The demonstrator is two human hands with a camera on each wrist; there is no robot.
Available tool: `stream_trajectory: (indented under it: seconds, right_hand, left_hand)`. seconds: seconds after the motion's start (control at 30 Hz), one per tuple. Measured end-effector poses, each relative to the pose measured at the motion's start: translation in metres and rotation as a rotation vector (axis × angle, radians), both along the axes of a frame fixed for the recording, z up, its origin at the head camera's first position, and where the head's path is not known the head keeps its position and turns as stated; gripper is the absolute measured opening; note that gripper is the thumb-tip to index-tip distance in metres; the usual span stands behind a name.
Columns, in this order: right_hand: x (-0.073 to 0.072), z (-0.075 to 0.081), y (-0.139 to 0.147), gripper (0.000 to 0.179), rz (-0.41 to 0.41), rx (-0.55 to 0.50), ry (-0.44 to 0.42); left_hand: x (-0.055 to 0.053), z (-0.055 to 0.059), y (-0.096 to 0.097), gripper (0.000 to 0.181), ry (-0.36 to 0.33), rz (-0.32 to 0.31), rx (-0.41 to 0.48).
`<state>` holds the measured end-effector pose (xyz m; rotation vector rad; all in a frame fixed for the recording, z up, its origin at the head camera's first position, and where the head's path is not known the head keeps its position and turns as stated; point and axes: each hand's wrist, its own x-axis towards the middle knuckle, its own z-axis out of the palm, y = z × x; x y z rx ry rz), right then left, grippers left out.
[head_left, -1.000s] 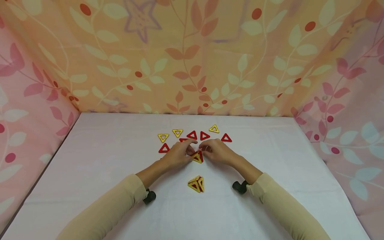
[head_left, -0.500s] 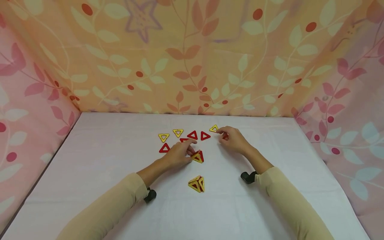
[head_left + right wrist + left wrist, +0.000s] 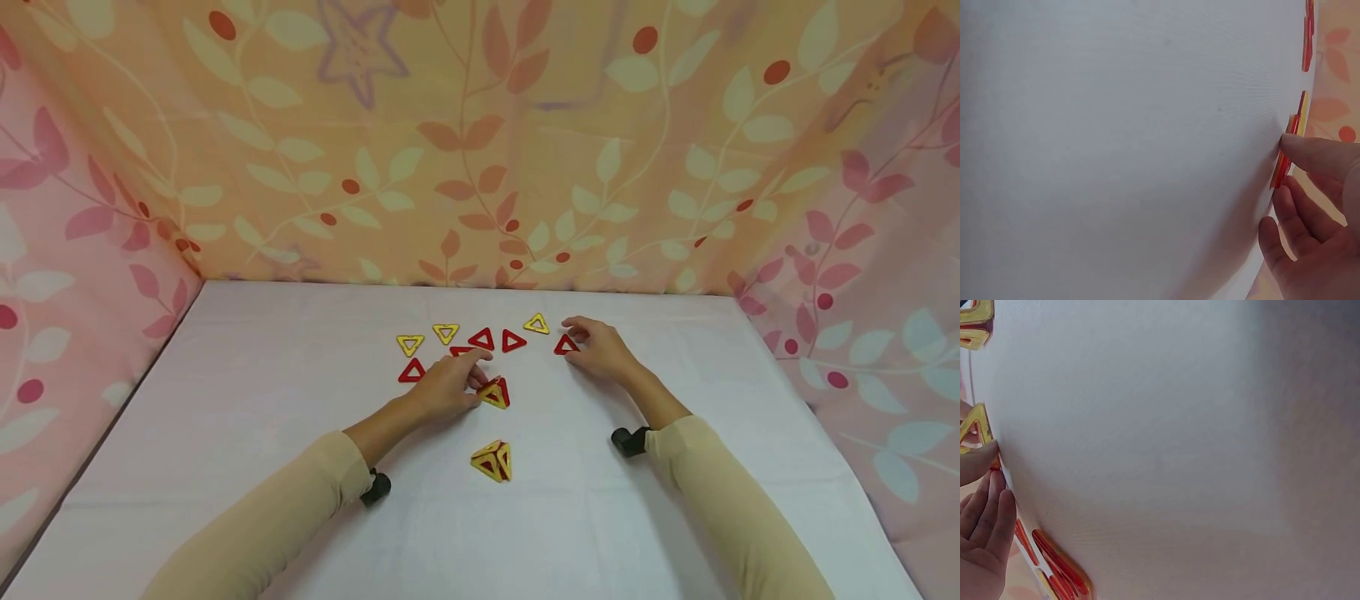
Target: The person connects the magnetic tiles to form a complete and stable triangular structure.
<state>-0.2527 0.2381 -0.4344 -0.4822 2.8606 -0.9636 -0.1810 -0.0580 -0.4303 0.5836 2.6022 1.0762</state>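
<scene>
My left hand (image 3: 447, 385) holds a small pyramid of magnetic triangle tiles (image 3: 494, 393), with yellow and red faces, at its left side. In the left wrist view, the thumb lies against the pyramid's yellow tile (image 3: 984, 422) and the fingers are spread close by. Farther right, my right hand (image 3: 600, 350) has its thumb and fingertips at a red triangle tile (image 3: 566, 344) on the table. The right wrist view shows this red tile (image 3: 1283, 159) edge-on between thumb and fingers. A second yellow and red pyramid (image 3: 492, 461) stands nearer to me.
Loose tiles lie in a scattered band behind the hands: yellow triangles (image 3: 410, 344) and red triangles (image 3: 513, 340), one red tile partly hidden by the left hand. A white cloth covers the table (image 3: 225, 400); a patterned curtain (image 3: 465, 167) closes off its back and sides.
My right hand has left the pyramid and moved right and away from me to the red triangle at the far right. My left hand has stayed at the pyramid.
</scene>
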Motion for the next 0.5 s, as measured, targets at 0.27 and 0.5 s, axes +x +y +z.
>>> stream_trajectory:
  seconds: [0.27, 0.5]
  right_hand:
    - [0.005, -0.001, -0.003, 0.051, 0.012, -0.015, -0.040]
    - [0.011, 0.000, -0.008, 0.045, 0.069, -0.043, -0.050]
  left_hand:
    - [0.000, -0.004, 0.000, 0.060, 0.008, 0.002, 0.010]
    - [0.000, -0.005, -0.001, 0.060, 0.017, 0.004, 0.021]
